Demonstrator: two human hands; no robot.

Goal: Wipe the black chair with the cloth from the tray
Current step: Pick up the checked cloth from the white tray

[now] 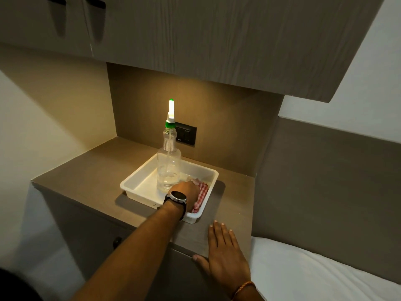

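Red-and-white checked cloth point(200, 197) lies in the tray's point(138, 181) right near corner, and my left hand point(187, 193) is down on it, fingers curled into the fabric; I cannot tell whether they have closed on it. A black watch point(177, 197) sits on that wrist. My right hand point(223, 255) lies flat, fingers spread, on the table's point(91, 170) near edge, just right of the tray. I see the white tray standing toward the table's near right side. A clear spray bottle point(168, 166) with a green collar stands upright in the tray, just left of the cloth. Behind it a dark switch plate point(186, 134) sits on the wall. A bed's white sheet point(314, 272) lies to the right of the table.
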